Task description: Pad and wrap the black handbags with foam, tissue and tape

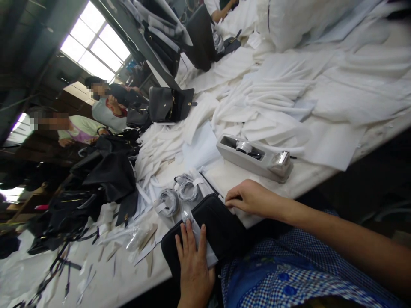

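Observation:
A small black bag (218,226) lies at the table's near edge, against my lap. My left hand (194,263) rests flat on it with fingers stretched out, pressing a white and clear wrapping (201,244) onto the bag. My right hand (248,197) sits at the bag's far upper edge, fingers curled and pinching at that edge. Coiled straps in clear wrap (178,194) lie just beyond the bag.
A grey tape dispenser (257,157) stands right of centre on the white table (327,145). White paper sheets (272,94) are heaped behind it. Black handbags (105,175) pile up at left, another (170,105) stands further back. Other people sit at the far left.

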